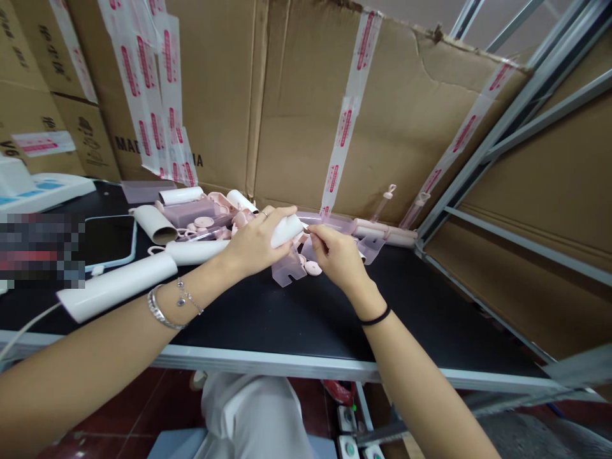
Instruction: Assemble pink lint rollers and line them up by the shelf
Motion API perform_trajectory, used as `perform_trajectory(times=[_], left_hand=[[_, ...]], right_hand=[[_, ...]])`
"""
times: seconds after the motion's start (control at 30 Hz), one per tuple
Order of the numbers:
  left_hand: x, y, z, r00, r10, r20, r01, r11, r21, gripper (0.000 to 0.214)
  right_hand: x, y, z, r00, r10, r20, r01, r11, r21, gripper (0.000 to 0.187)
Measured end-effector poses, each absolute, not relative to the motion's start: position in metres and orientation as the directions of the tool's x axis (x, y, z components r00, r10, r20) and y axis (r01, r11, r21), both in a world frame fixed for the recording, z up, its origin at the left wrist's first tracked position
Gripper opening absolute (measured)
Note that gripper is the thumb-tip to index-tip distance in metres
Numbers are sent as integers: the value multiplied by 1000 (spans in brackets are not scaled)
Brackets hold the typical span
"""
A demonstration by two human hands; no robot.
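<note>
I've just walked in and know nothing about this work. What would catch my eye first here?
Probably the two hands at the middle: the left hand holds a white piece, and the right hand is at its end. Pink and white parts lie jumbled near them on the black tabletop. Behind stands a big cardboard wall with red-printed tape strips.
</note>
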State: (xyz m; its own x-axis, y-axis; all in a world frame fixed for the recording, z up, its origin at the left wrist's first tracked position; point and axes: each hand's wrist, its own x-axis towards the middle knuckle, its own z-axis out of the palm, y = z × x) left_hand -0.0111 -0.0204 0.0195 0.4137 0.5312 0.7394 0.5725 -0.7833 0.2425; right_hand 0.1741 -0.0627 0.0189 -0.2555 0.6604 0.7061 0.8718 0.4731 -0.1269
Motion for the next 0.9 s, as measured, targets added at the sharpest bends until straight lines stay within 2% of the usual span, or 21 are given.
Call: perform_trajectory(times=[0.1,0.17,0.27,0.33,0.43,0.5,0.6,0.73,0.9], left_hand=[[-10,-20,18,430,554,713,557,-784,274,57],[-9,-20,17,431,585,687,541,-777,323,59],[-7,-16,18,308,681,664,481,-714,509,59],[-7,-12,21,157,763,627,335,-638,693,53],[-5,-9,27,22,890,455,-46,-454,890,45],[-3,-11,31,-5,947,321,-253,-312,916,40],[0,-16,34,3,978,207,-390,-190,901,35],[2,-22,31,109,972,209,-430,-144,892,25],[3,-24,28,116,965,235,-462,-157,873,19]], right_hand=[[173,-63,19,-188,695,694,931,352,-101,30],[174,-61,20,-81,716,693,954,258,-155,31],[176,-57,20,37,722,691,944,202,-262,33],[173,-56,18,16,711,703,926,255,-278,35],[161,-62,16,-185,706,684,890,415,-187,36],[150,-68,14,-326,711,623,869,485,-99,37],[140,-74,12,-384,731,564,877,480,-24,38],[139,-74,10,-358,749,557,896,443,-20,37],[142,-71,8,-353,740,572,883,466,-59,39]])
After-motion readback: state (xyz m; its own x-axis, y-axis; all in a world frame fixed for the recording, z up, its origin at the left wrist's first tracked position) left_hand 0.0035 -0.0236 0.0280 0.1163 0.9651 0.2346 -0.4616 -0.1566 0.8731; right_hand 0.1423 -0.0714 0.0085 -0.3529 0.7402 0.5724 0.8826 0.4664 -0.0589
